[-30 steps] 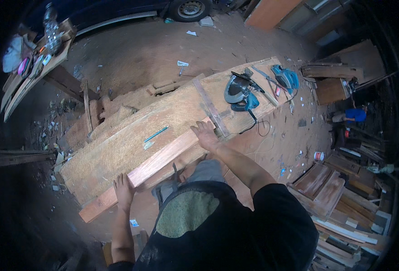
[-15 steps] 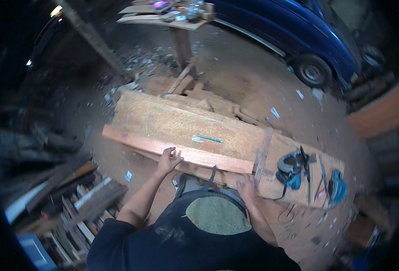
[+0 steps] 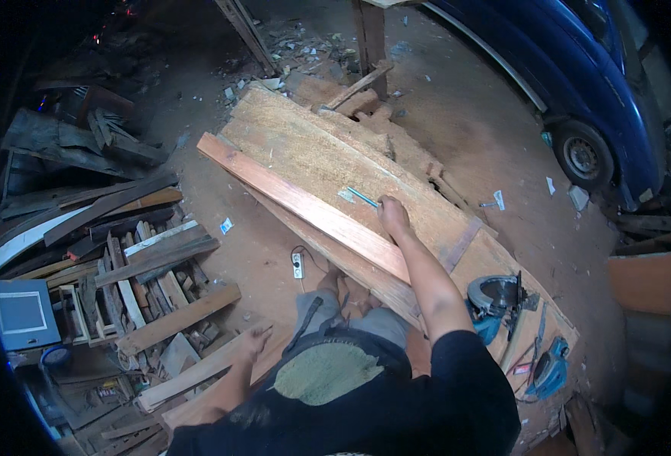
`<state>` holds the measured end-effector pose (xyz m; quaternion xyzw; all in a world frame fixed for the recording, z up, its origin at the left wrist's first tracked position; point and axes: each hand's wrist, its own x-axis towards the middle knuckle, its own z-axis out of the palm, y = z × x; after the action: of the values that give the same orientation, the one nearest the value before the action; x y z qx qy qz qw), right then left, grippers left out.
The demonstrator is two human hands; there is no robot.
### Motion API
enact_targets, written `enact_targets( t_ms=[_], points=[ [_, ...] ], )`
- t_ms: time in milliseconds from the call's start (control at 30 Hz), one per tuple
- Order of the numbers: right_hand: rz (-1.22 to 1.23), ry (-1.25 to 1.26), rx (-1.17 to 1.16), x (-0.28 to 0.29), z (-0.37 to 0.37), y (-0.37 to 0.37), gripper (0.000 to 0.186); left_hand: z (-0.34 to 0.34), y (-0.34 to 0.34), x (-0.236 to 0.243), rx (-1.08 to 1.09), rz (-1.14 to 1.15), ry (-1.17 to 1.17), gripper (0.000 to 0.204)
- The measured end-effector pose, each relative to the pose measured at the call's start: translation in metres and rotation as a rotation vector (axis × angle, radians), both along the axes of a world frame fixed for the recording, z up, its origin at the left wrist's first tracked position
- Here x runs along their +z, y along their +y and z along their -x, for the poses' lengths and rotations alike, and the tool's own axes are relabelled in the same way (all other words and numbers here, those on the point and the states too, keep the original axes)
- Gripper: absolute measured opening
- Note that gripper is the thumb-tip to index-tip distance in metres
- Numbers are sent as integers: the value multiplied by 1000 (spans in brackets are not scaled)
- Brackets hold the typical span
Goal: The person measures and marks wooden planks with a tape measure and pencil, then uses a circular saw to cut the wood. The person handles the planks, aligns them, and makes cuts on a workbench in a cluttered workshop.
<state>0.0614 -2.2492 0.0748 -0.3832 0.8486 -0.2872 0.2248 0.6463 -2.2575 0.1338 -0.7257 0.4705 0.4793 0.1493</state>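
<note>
My right hand (image 3: 392, 216) reaches over the sawdust-covered workbench (image 3: 305, 148), its fingers closed on the near end of a blue-green pencil (image 3: 362, 196). A small pale scrap (image 3: 345, 196) lies beside the pencil's far end. Along the bench's near edge rests a long reddish wooden plank (image 3: 305, 201), and my right forearm crosses above its right end. My left hand (image 3: 253, 343) hangs low at my left side, away from the plank, with fingers partly extended and nothing seen in it.
On the bench's right end sit a circular saw (image 3: 495, 300) and a teal power tool (image 3: 551, 372). Scrap wood (image 3: 168, 266) is heaped at left. A white power strip (image 3: 297, 264) with a cord lies on the floor by my feet. A blue vehicle (image 3: 556, 68) stands at the far right.
My right hand has left the plank's right end and taken hold of the pencil. My left hand has let go of the plank and dropped to my side. The view has turned.
</note>
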Motion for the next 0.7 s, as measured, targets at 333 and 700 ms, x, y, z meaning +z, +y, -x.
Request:
enact_targets(
  t_ms=[333,700],
  points=[
    [-377,100,243,-70,-5,-41,25,-16,57,61,372,-98,-54,33],
    [158,-202,-152,50,69,-190,39,29,-146,-76,116,-67,207,55]
  ],
)
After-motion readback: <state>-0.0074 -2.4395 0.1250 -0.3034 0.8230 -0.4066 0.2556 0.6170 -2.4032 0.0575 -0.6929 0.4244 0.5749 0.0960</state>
